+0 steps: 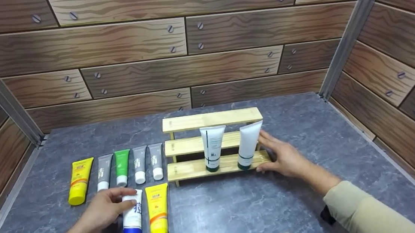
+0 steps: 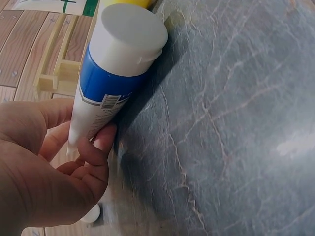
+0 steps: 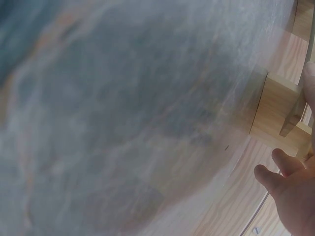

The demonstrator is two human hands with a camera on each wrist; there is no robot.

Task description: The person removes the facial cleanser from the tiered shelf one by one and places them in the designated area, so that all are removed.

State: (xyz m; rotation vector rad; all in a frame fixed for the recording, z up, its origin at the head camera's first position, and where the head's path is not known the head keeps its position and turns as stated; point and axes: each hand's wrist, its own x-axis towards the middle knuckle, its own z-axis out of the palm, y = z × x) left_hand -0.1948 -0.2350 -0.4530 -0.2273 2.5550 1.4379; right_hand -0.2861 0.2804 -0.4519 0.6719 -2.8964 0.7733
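Observation:
Near the front left, my left hand [image 1: 104, 208] pinches a white tube with a blue band [image 1: 132, 228] by its flat upper end. In the left wrist view the same tube's white cap [image 2: 133, 34] points toward the camera. My right hand [image 1: 286, 158] is at the right end of a three-step wooden rack [image 1: 189, 168], its thumb by the lowest step and its fingers extended beside the middle step. On the lowest step, two white tubes stand on dark caps: one with printing [image 1: 214, 148], and a plainer, tilted one [image 1: 249, 144] closest to the right hand.
Left of the rack lie a yellow tube [image 1: 81, 182], grey tubes [image 1: 140, 163] and a green tube [image 1: 122, 165]. Another yellow tube [image 1: 158, 212] lies beside the held one. Wood-patterned walls [image 1: 129, 40] enclose the dark marbled table [image 1: 230, 208].

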